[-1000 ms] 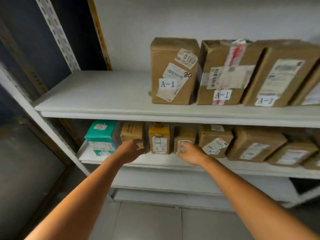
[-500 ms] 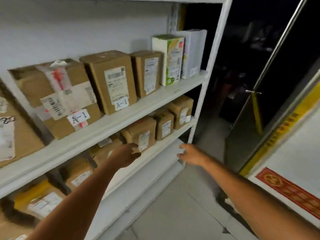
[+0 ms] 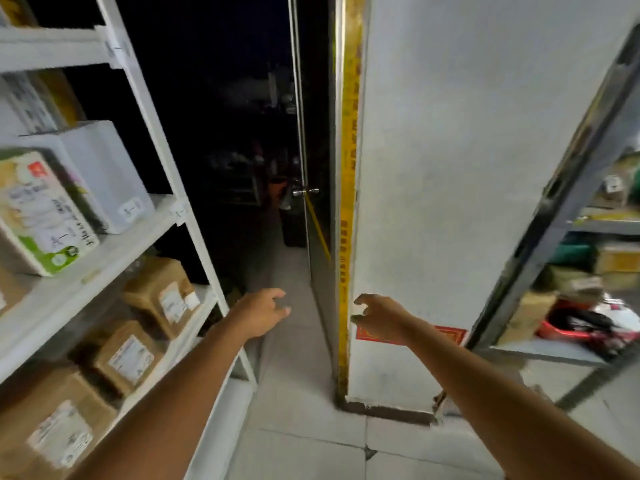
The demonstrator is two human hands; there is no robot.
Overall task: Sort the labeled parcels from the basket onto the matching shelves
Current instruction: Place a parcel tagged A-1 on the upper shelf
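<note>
Reaching forward empty: left hand [image 3: 263,315] and right hand [image 3: 379,317], fingers loosely spread, nothing held. Shelved parcels [image 3: 130,358] seen left, nearer left hand. Basket not seen.

A parcel storeroom: white shelving [image 3: 162,216] stacked with labelled cardboard parcels [image 3: 162,296].

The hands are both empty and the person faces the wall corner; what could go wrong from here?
1. The right hand is close to the wall corner and might hit it.
2. The picture is blurred, so the left arm could brush the boxes on the white shelf.
3. The doorway ahead is dark; things there are hard to see.
</note>
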